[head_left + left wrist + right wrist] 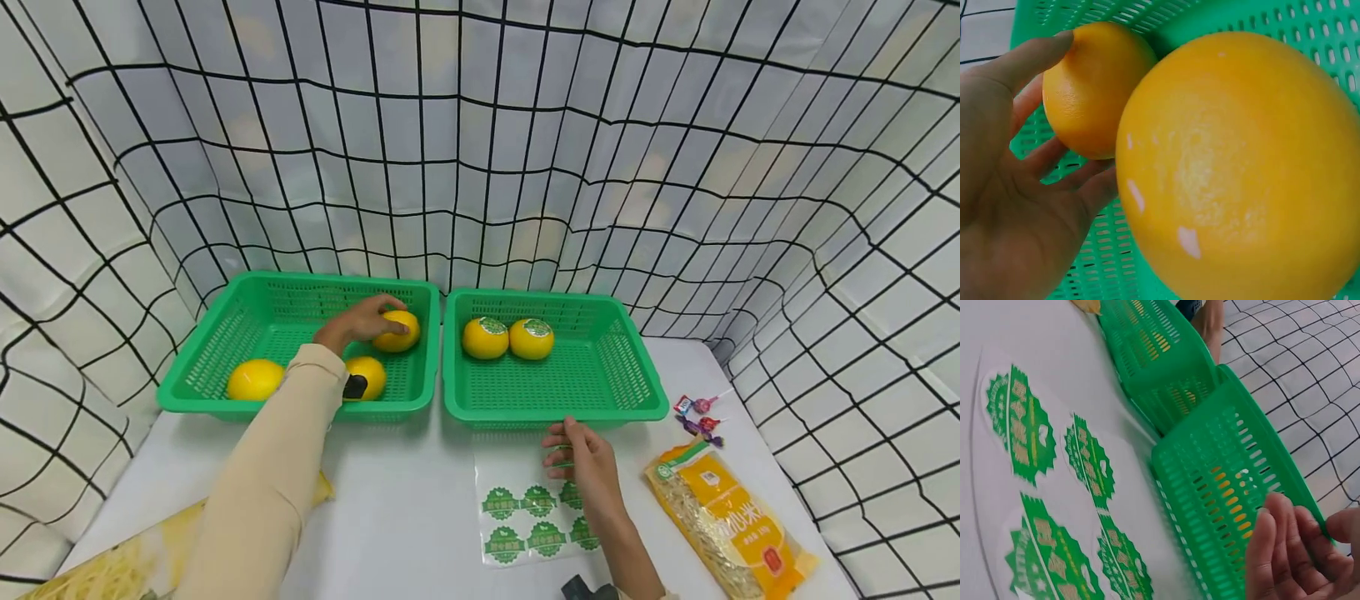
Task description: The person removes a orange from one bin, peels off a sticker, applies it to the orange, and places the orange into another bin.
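Note:
Inside the left green basket point(300, 407), my left hand point(363, 320) grips an orange point(397, 332) near the right wall. The left wrist view shows the thumb on this orange point(1094, 87) and the fingers round its far side. A second orange point(1241, 169) lies close by, and a third orange point(255, 380) sits at the basket's left. My right hand point(588, 467) has loosely bent fingers beside the front rim of the right green basket point(555, 415); whether it touches the rim I cannot tell. Under it lies a clear sheet of green round stickers point(504, 503), partly hidden.
Two oranges with green stickers point(485, 338) sit in the right basket. At right are wrapped candies point(701, 421) and a yellow food bag point(731, 521). Another yellow bag point(127, 562) lies front left, partly under my left arm. Black netting point(457, 167) surrounds the white table.

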The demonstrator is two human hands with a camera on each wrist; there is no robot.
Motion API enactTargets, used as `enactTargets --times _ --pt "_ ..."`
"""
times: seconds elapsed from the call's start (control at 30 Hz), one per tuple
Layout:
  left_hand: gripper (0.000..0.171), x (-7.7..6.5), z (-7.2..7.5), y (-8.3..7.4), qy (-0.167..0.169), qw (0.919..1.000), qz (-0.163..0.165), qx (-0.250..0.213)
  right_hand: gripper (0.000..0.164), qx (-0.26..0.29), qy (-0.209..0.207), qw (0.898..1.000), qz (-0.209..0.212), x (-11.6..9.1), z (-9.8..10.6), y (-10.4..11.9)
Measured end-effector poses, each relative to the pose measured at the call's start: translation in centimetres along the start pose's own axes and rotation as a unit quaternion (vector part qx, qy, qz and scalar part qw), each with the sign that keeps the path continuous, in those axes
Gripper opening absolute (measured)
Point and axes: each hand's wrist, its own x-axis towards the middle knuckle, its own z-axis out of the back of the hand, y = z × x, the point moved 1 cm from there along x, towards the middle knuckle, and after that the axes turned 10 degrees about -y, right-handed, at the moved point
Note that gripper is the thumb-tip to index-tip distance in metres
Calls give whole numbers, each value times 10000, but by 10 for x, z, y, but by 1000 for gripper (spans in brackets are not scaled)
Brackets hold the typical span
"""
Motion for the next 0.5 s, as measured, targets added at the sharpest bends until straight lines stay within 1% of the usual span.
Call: enactTargets --times 0.03,0.13,0.27,0.37,0.43,0.5 --pt "61 -1 -1 0 32 10000 52 2 67 73 -54 10000 21 0 -1 0" --pt "61 -1 -3 1 86 9998 175 20 64 226 -48 9997 16 1 -1 -2" --pt "55 -4 -3 1 -90 9997 142 161 63 241 24 9997 -65 1 -2 -3" --pt "53 -8 1 -8 -316 9992 -148 219 64 204 20 9998 -85 1 -2 -3" --pt "53 -14 6 -19 -487 9975 -484 190 65 187 -18 9998 -80 2 -2 -3" --pt "54 -25 11 -32 -725 9935 -867 97 65 179 -56 9998 -75 1 -2 -3"
